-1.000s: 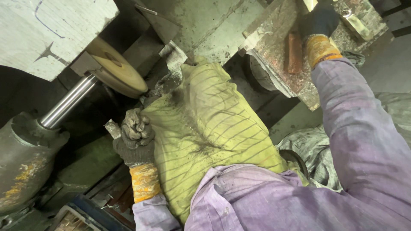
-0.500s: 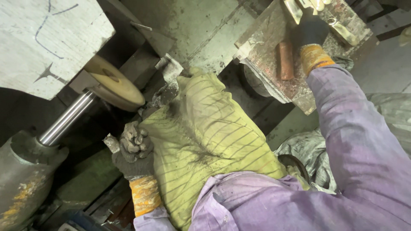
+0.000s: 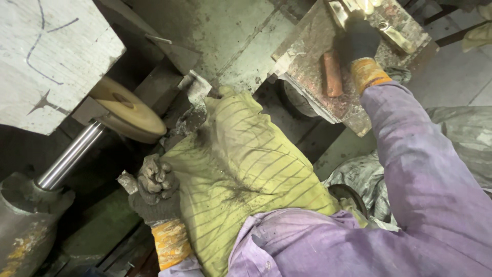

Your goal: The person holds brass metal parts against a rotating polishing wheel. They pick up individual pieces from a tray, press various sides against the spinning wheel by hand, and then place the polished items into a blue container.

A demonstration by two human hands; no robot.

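My left hand (image 3: pixel 154 191), in a dark worn glove with an orange cuff, is closed around a small grey metal piece (image 3: pixel 126 182) just below a tan buffing wheel (image 3: pixel 128 114) on a steel shaft (image 3: pixel 69 156). My right hand (image 3: pixel 360 37), gloved the same way, reaches onto a rusty metal tray (image 3: pixel 312 56) at the upper right. It rests beside a reddish-brown bar (image 3: pixel 332 73) and brass-coloured parts (image 3: pixel 397 35); whether its fingers hold anything is hidden. A yellow-green striped cloth (image 3: pixel 241 174) covers my lap between the arms.
A white painted block (image 3: pixel 48 56) sits above the wheel. A heavy grey machine housing (image 3: pixel 23 225) carries the shaft at the lower left. Green-grey machine plates (image 3: pixel 225 36) fill the top middle. Crumpled grey plastic sheeting (image 3: pixel 461 133) lies at the right.
The whole view has slid downward and slightly left as my head moved. Both hands keep nearly the same places relative to the wheel and the tray.
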